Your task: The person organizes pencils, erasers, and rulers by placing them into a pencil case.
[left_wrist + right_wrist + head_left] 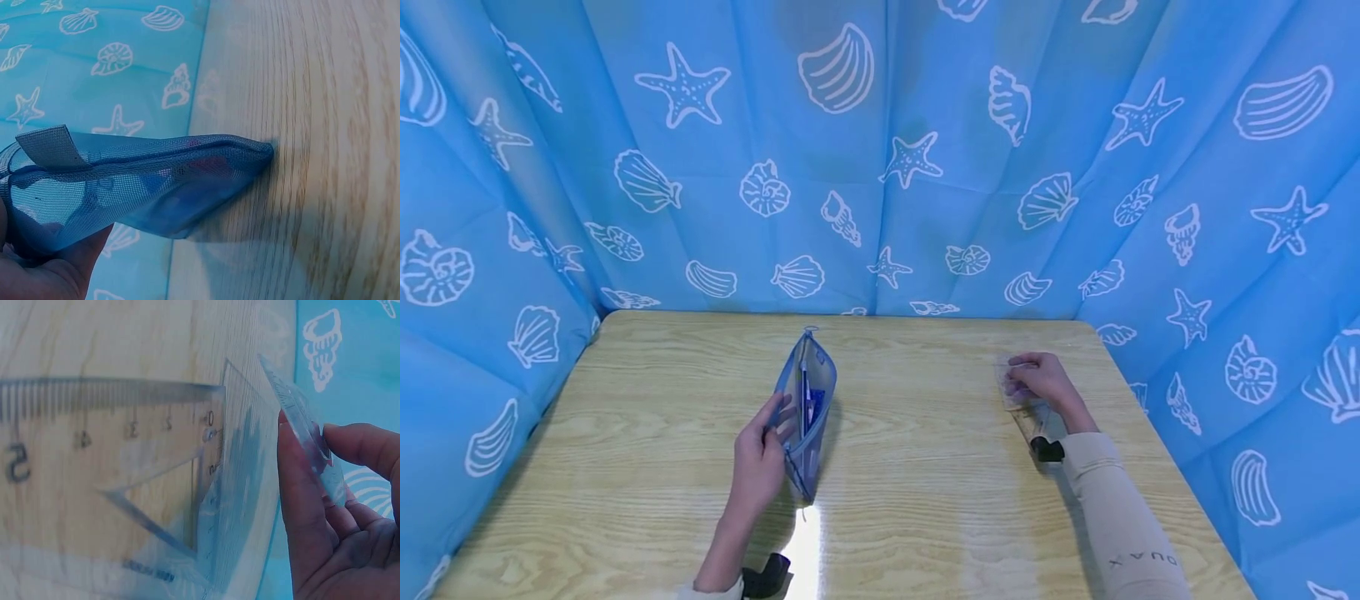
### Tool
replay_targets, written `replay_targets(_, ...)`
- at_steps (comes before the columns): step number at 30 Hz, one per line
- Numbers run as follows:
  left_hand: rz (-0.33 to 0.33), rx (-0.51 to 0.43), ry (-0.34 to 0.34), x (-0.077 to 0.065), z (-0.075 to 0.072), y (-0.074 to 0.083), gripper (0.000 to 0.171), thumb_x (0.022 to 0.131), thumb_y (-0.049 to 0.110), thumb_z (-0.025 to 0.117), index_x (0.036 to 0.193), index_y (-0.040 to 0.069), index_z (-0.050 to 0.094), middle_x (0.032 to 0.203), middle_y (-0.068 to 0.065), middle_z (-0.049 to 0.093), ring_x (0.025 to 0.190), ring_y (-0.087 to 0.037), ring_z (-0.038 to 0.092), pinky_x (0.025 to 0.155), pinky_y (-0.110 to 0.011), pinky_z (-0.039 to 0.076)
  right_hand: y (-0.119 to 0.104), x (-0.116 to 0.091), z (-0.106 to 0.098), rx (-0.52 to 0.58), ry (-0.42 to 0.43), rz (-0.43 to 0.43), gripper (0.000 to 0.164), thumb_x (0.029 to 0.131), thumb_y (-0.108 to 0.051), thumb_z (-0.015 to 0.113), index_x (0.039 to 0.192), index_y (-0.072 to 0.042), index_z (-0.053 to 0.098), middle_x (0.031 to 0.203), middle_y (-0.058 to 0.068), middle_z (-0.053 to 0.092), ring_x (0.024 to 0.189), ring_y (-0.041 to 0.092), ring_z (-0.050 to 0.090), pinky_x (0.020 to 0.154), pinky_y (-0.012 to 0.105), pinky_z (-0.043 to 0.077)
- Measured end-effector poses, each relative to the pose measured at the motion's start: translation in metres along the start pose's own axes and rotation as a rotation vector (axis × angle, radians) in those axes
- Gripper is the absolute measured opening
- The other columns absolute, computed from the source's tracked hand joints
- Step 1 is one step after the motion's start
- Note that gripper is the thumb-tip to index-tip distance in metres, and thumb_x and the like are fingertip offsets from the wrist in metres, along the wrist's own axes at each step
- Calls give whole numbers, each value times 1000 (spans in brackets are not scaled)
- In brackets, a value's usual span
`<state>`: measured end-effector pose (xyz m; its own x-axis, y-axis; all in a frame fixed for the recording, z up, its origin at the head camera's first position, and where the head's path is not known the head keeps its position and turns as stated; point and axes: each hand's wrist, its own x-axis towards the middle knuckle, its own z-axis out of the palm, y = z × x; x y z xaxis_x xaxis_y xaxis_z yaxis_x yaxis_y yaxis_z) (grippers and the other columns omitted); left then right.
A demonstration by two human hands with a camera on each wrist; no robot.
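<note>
My left hand (758,457) grips a blue mesh zipper pouch (810,468) by its near left side, left of the table's middle. The pouch's mouth gapes, and a dark blue pen (805,400) and other blue items show inside. In the left wrist view, the thumb presses against the mesh (156,187). At the right of the table, my right hand (1045,382) pinches a clear plastic drawing tool with scale marks (299,425) between thumb and fingers. Close by it is a clear set square (69,437), with printed numbers and a triangular cutout.
Under both hands is a light wood-grain table (917,467). A blue curtain with white shells and starfish (925,233) hangs along its back and sides. Dark wrist cameras (766,577) sit at both cuffs.
</note>
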<state>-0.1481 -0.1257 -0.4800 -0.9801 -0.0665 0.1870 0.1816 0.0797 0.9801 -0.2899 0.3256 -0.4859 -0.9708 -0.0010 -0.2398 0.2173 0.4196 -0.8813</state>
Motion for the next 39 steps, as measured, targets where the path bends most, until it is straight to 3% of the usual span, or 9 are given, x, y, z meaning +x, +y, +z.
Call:
replay_targets(14,-7,25,-14,0,-1,0,55,99,-12,25,154,-10,30,154,-29,42,136,-46,49,109,-38,50,-10,-3,14,21,26,-65,38,103,-13,55,131,13,55,95,5,76,76,7,69,66,21,62)
replay_targets(21,20,44,-27,-4,-1,-3,57,97,-15,25,153,-10,32,153,-31,42,135,-48,50,108,-42,50,-11,-10,22,27,1,-68,39,102,-15,56,131,12,56,103,12,73,80,10,68,70,23,64)
replay_targets(30,15,23,-42,-5,-2,0,57,97,-15,23,153,-11,29,153,-32,40,136,-48,48,110,-43,50,-12,-10,42,76,-57,-89,40,103,-15,56,134,12,55,98,9,71,75,10,66,64,23,62)
replay_targets(32,6,24,-39,-4,-2,0,57,97,-14,23,154,-11,30,154,-32,40,137,-47,48,110,-42,50,-20,-14,46,82,-79,-88,40,104,-12,55,134,14,54,102,18,70,75,12,66,65,25,62)
replay_targets(36,2,25,-31,-3,-1,0,56,98,-14,23,153,-11,30,153,-31,41,137,-46,49,110,-42,50,-24,-12,54,102,-98,-110,41,104,-12,54,135,14,54,105,19,71,75,10,66,62,25,61)
replay_targets(39,9,23,-26,-1,-1,0,56,98,-14,23,153,-12,30,152,-32,42,136,-47,49,110,-43,50,-24,-9,60,122,-110,-131,42,104,-14,55,136,12,54,102,9,72,78,6,66,62,22,59)
